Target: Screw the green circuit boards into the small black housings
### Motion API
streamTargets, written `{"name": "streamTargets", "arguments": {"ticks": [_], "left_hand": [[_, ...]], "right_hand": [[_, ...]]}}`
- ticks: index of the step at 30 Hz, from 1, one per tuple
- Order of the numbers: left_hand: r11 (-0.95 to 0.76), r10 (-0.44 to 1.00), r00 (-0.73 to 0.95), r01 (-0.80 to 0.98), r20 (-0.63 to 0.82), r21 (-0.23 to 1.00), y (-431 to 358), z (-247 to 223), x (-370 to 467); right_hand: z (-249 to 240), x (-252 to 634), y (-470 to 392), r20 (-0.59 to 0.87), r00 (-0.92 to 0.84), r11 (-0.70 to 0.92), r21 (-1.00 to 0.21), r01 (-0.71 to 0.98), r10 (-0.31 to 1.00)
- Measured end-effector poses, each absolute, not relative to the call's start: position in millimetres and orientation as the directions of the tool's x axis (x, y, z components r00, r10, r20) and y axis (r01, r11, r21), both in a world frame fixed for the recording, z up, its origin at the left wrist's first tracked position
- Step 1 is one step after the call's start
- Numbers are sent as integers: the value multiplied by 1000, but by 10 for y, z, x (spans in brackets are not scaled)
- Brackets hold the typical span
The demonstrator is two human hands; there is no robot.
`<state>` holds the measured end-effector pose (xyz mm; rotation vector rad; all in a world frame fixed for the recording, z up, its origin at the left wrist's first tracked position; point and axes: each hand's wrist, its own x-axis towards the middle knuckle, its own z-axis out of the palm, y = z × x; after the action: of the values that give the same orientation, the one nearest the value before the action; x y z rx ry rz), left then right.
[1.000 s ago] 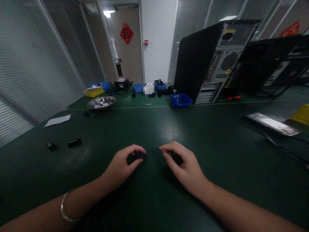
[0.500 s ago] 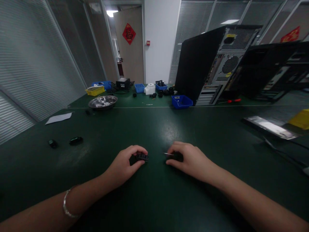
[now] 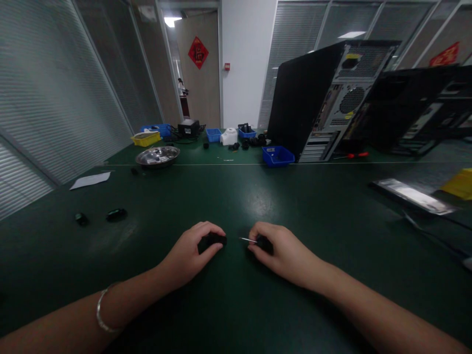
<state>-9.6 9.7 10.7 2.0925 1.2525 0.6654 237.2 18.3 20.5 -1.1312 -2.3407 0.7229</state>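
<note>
My left hand [image 3: 195, 247] rests low over the green table [image 3: 228, 295], its thumb and fingers closed around a small black plastic part [image 3: 214, 240]. The part's detail is too dark to make out. Across a short gap, my right hand [image 3: 282, 248] grips a small screwdriver [image 3: 248, 239] by its black handle. The thin metal shaft sticks out to the left, towards the black part, without touching it. Most of the handle is hidden in the palm.
Two small dark parts [image 3: 116, 214] lie at the left, near a white sheet [image 3: 90, 180]. Farther back are a metal bowl [image 3: 157, 156], a yellow bin [image 3: 146, 139], a blue bin [image 3: 278, 156] and a black computer tower [image 3: 306, 98]. A metal-topped object [image 3: 415, 196] is at the right.
My right hand has moved a little left and slightly down, bringing the screwdriver tip nearer the black part. The part in my left hand has turned slightly.
</note>
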Motion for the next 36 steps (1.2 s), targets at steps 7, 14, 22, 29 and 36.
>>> {"name": "streamTargets", "arguments": {"ticks": [7,14,22,29,36], "left_hand": [[-384,858,499,472,118,794,10,191,-20],[-257,904,416,333,103,907,-108,89,93],[-132,898,426,25,109,991,-140,13,146],[147,909,407,-122,-86,982,-118,120,152],[223,903,409,-190,-130,956,-73,65,124]], "right_hand": [[200,2234,43,338,-543,594,-690,413,769],[162,2158,-36,379,-510,605,-685,407,772],[136,2105,-67,402,-460,591,-692,414,792],[175,2118,-67,432,-461,601,-729,328,775],[168,2127,-53,428,-486,591,-767,250,762]]}}
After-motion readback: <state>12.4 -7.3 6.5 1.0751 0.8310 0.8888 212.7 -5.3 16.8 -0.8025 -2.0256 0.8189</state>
